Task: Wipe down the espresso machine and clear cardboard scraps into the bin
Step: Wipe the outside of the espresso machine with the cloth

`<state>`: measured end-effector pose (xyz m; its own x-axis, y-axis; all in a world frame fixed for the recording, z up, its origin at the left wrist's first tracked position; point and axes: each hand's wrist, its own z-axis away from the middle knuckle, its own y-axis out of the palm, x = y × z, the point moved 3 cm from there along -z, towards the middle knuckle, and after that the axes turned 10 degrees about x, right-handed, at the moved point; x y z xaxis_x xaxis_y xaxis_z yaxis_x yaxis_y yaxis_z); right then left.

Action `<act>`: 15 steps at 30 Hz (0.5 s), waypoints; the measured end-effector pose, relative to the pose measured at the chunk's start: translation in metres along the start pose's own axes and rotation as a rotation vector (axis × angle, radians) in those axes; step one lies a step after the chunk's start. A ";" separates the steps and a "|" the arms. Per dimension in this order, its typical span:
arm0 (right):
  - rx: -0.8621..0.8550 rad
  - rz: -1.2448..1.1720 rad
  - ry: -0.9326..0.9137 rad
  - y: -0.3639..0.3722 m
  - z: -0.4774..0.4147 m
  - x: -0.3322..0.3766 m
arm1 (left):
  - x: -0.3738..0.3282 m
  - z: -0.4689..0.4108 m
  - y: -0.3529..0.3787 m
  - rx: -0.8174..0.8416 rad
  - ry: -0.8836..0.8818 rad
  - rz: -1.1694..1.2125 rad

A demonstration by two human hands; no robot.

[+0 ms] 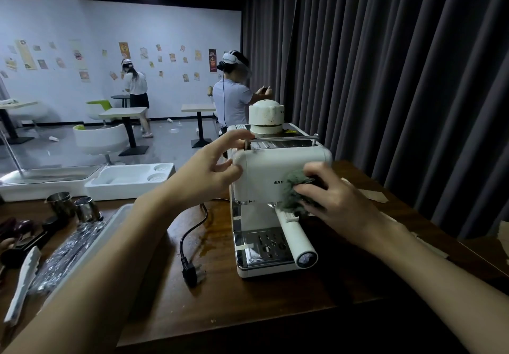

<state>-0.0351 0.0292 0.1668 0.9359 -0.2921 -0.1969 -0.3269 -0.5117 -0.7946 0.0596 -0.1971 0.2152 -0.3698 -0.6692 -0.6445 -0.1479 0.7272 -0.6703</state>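
A cream espresso machine (pixel 271 166) stands on the dark wooden table (pixel 275 307), its portafilter handle (pixel 298 239) pointing toward me. My left hand (pixel 212 166) grips the machine's upper left corner, thumb on the front and fingers over the top edge near the rail. My right hand (pixel 334 199) holds a grey-green cloth (pixel 296 191) against the right side of the front panel, covering part of the brand lettering. Pale cardboard scraps (pixel 376 195) lie on the table to the right of the machine, partly hidden by my right arm.
The machine's black plug and cord (pixel 191 265) lie on the table beside a brown spill (pixel 210 232). A tray with foil and tongs (pixel 66 254), two steel cups (pixel 73 206) and white plastic trays (pixel 129 178) sit left. Dark curtains hang behind; two people stand across the room.
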 end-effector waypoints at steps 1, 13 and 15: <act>-0.011 0.001 0.041 -0.002 0.007 -0.007 | -0.001 0.000 0.002 -0.004 -0.006 -0.012; -0.064 0.013 0.109 -0.001 0.006 0.000 | -0.030 -0.017 0.039 -0.261 -0.207 -0.308; -0.086 0.003 0.151 -0.002 0.014 -0.008 | -0.034 -0.021 0.046 -0.312 -0.278 -0.297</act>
<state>-0.0402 0.0442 0.1619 0.9067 -0.4082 -0.1059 -0.3458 -0.5759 -0.7408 0.0461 -0.1377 0.2134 -0.0185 -0.8381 -0.5452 -0.4917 0.4824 -0.7249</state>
